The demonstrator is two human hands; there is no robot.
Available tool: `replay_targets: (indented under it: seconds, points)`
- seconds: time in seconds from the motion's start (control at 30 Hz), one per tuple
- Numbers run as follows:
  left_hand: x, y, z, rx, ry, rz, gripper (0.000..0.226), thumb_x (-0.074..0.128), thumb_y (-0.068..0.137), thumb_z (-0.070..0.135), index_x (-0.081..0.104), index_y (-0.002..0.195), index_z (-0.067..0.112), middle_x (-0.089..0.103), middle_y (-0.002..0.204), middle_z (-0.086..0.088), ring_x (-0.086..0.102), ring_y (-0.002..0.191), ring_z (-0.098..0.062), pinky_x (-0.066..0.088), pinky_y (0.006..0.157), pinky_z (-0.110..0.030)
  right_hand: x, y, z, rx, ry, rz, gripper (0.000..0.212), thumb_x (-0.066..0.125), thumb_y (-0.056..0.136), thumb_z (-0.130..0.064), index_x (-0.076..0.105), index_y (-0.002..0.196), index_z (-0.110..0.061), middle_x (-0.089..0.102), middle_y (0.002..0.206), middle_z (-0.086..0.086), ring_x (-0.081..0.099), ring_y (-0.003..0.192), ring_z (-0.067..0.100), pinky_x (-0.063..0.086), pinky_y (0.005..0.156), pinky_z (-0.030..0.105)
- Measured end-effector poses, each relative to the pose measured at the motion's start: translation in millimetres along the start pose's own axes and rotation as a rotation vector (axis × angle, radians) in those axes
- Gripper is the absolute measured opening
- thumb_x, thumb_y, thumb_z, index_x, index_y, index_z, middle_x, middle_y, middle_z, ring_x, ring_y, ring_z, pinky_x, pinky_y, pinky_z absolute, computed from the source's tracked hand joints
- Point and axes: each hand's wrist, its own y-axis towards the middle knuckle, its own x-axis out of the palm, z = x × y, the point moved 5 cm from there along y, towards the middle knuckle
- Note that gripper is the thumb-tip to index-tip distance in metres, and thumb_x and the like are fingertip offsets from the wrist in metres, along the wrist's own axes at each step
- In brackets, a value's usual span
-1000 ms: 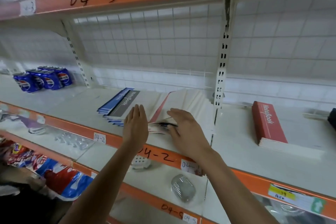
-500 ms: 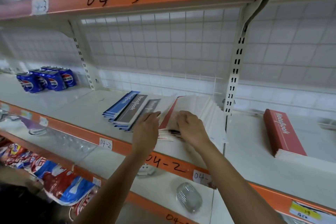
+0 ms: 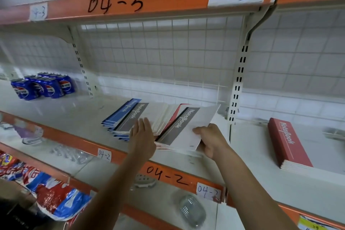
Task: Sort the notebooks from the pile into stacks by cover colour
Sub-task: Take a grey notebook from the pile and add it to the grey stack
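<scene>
Both arms reach forward to the shelf (image 3: 74,117). Left hand (image 3: 142,134), fingers straight, lies flat on the pile (image 3: 130,117). Right hand (image 3: 211,142) grips a grey notebook (image 3: 184,127) by its corner, atop the pile's right side.

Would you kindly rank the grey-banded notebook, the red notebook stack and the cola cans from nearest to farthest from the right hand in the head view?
1. The grey-banded notebook: gripped by the right hand, above the pile.
2. The red notebook stack: in the next bay, to the hand's right.
3. The cola cans: far left of the shelf.
</scene>
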Motion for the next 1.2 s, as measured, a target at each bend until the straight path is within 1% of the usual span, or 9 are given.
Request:
replay_targets:
  seconds: [0.2, 0.37, 0.5, 0.67, 0.73, 0.8, 0.97, 1.07, 1.2]
  points:
    - [-13.1, 3.0, -15.7, 0.054, -0.161, 0.204, 0.037, 0.051, 0.093, 0.003, 0.058, 0.127, 0.014, 0.060, 0.124, -0.008, 0.056, 0.111, -0.022, 0.045, 0.095, -0.030, 0.6, 2.8, -2.4, -0.008, 0.015, -0.036, 0.029, 0.043, 0.087, 0.013, 0.058, 0.107, -0.001, 0.066, 0.102, 0.014, 0.064, 0.086, 0.027, 0.053, 0.068, 0.031]
    - [-50.7, -11.8, 12.1, 0.179, -0.291, 0.172, 0.029, 0.045, 0.100, 0.020, 0.064, 0.120, 0.013, 0.067, 0.091, -0.005, 0.059, 0.076, -0.014, 0.038, 0.063, -0.012, 1.3, 7.0, -1.4, 0.023, -0.003, -0.016, 0.019, 0.047, 0.094, -0.007, 0.060, 0.107, -0.003, 0.069, 0.102, 0.014, 0.066, 0.092, 0.030, 0.053, 0.088, 0.042]
    - [-58.0, -32.3, 57.1, 0.483, -0.513, 0.035, 0.026, 0.052, 0.096, 0.023, 0.066, 0.118, 0.021, 0.069, 0.083, -0.002, 0.051, 0.059, -0.005, 0.035, 0.054, -0.013, 1.7, 6.9, -2.2, 0.048, 0.050, -0.048, 0.029, 0.057, 0.093, -0.031, 0.063, 0.103, -0.004, 0.071, 0.090, 0.013, 0.067, 0.075, 0.026, 0.057, 0.064, 0.032]
    - [-53.7, -25.1, 56.9, 0.468, -0.689, 0.000, 0.034, 0.048, 0.097, 0.029, 0.064, 0.118, 0.007, 0.068, 0.087, -0.007, 0.055, 0.066, 0.000, 0.043, 0.065, -0.012, -4.3, 7.2, 0.4, 0.044, -0.005, -0.043, 0.028, 0.045, 0.086, 0.013, 0.057, 0.110, 0.008, 0.066, 0.090, 0.017, 0.065, 0.075, 0.028, 0.055, 0.061, 0.032]
    - [-43.8, -9.2, 33.6, 0.283, -0.404, 0.118, 0.047, 0.050, 0.096, 0.013, 0.040, 0.141, 0.008, 0.052, 0.135, -0.010, 0.053, 0.115, -0.008, 0.038, 0.100, -0.017, -6.5, 7.4, -0.8, 0.060, -0.031, -0.038, 0.025, 0.041, 0.085, 0.014, 0.056, 0.103, 0.005, 0.062, 0.083, 0.016, 0.063, 0.071, 0.028, 0.052, 0.053, 0.028]
    - [-23.0, 2.9, 9.8, 0.112, -0.087, 0.059, 0.072, 0.055, 0.091, 0.011, 0.014, 0.150, 0.006, 0.021, 0.155, -0.011, 0.023, 0.142, -0.022, 0.022, 0.117, -0.032, -7.3, 6.0, -3.1, 0.076, -0.061, -0.025, 0.020, 0.040, 0.083, 0.012, 0.055, 0.090, 0.000, 0.058, 0.078, 0.014, 0.059, 0.068, 0.029, 0.050, 0.053, 0.028]
    - [-5.8, 7.7, -3.6, 0.115, 0.022, 0.045, 0.048, 0.051, 0.091, 0.003, 0.039, 0.137, 0.010, 0.047, 0.139, -0.005, 0.045, 0.126, -0.016, 0.033, 0.104, -0.021, -5.8, 6.7, -3.3, 0.088, -0.110, -0.011, 0.020, 0.041, 0.081, 0.010, 0.053, 0.095, 0.001, 0.055, 0.088, 0.016, 0.058, 0.081, 0.033, 0.047, 0.073, 0.039]
    - [-21.5, 8.1, -3.5, 0.191, -0.042, 0.082, 0.031, 0.044, 0.098, 0.011, 0.053, 0.127, 0.015, 0.062, 0.121, -0.002, 0.057, 0.100, -0.009, 0.038, 0.082, -0.014, -5.1, 6.9, -3.8, 0.091, -0.090, -0.013, 0.019, 0.040, 0.082, 0.010, 0.051, 0.093, 0.000, 0.054, 0.085, 0.015, 0.057, 0.077, 0.032, 0.047, 0.071, 0.038]
    - [-48.4, -2.7, 7.9, 0.162, -0.167, 0.151, 0.035, 0.038, 0.102, 0.023, 0.052, 0.133, 0.017, 0.065, 0.118, -0.006, 0.062, 0.098, -0.016, 0.039, 0.078, -0.019, -6.0, 5.1, -3.4, 0.099, -0.073, -0.021, 0.017, 0.040, 0.083, 0.010, 0.050, 0.092, 0.000, 0.053, 0.087, 0.016, 0.055, 0.077, 0.031, 0.045, 0.069, 0.037]
